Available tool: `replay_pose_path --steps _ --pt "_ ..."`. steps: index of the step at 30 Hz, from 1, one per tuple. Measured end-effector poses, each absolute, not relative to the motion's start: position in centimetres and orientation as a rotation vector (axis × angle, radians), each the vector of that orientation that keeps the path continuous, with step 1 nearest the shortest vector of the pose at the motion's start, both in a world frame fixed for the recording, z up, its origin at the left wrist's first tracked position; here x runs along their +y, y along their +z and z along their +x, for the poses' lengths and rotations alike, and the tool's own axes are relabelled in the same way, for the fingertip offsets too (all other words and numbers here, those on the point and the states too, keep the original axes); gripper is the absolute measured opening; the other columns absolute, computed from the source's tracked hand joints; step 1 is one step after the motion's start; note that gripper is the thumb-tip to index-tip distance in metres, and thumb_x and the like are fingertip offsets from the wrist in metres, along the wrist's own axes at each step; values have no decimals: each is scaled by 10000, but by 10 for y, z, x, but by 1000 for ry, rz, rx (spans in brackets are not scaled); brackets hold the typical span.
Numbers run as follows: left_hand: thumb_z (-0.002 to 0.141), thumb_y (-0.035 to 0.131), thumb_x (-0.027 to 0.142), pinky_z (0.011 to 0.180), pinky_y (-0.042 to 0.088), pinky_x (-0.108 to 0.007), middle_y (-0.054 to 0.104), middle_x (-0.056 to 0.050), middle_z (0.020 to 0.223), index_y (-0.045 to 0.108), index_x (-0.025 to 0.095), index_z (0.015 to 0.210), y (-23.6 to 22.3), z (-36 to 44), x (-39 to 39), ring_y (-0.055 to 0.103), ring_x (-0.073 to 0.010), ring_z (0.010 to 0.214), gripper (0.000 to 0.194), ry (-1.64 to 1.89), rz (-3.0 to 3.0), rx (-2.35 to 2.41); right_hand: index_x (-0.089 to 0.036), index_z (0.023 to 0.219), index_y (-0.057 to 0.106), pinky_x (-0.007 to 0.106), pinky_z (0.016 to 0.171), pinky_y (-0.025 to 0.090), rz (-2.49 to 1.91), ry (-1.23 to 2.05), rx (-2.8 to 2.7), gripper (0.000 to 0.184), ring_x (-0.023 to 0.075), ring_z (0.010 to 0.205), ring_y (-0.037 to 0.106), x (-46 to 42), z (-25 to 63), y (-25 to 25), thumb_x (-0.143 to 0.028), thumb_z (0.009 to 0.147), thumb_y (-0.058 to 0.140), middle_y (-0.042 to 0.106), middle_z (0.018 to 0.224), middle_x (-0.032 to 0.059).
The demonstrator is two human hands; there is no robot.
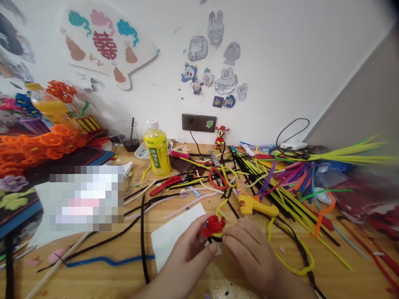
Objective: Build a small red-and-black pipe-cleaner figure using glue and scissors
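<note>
My left hand (190, 251) is closed around a small pipe-cleaner figure (215, 225), fuzzy and red on top with yellow and black bands lower down. Its lower part is partly hidden by my thumb. My right hand (251, 249) is curled, its fingertips pinched against the right side of the figure. What exactly those fingertips grip is hard to see. Beneath my left wrist lies a white sheet of paper (174, 228). Just beyond my right hand rests a yellow glue gun (254, 203). Scissors (217, 177) with red handles lie farther back.
A yellow drink bottle (157, 151) stands near the wall beside a plastic cup (127, 139). Loose pipe cleaners (277, 187) in several colours spread across the right. A similar red figure (220, 138) stands against the wall. Orange fuzzy flowers (40, 145) fill the left side.
</note>
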State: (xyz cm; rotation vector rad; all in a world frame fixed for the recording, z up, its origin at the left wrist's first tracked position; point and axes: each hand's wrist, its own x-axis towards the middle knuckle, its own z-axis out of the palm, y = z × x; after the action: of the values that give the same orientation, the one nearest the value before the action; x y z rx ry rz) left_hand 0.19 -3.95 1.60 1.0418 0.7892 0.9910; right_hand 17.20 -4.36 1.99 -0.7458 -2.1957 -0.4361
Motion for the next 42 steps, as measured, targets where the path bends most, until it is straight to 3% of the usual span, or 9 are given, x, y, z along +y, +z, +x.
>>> replay_pose_path --steps 17,23,31,42 --pt "715 639 195 876 408 -265 644 -6 1054 603 272 1003 23 -2 -40 541 -195 1019 300 1001 1092 779 -85 952 577 391 818 465 -701 -378 -2245 181 223 883 548 -42 178 5 -56 824 453 642 896 104" --pt "736 638 238 890 401 -293 623 -30 1113 525 288 1123 17 -1 -41 539 -202 1045 406 1026 996 692 -106 909 570 375 733 472 -790 -358 -2144 139 203 789 544 -41 176 11 -87 782 517 634 818 94" --pt "759 618 272 938 363 -340 579 -59 1201 493 289 1138 14 -1 -40 481 -237 1146 399 1044 1026 719 -170 893 543 335 664 458 -965 23 -1941 111 173 728 548 -43 170 20 -138 803 488 611 758 42" --pt "773 591 366 950 330 -344 586 -63 1196 462 289 1167 18 -1 -46 490 -233 1130 421 1006 948 737 -187 842 564 303 625 481 -977 -17 -1888 45 161 679 574 -46 161 22 -199 802 548 632 722 31"
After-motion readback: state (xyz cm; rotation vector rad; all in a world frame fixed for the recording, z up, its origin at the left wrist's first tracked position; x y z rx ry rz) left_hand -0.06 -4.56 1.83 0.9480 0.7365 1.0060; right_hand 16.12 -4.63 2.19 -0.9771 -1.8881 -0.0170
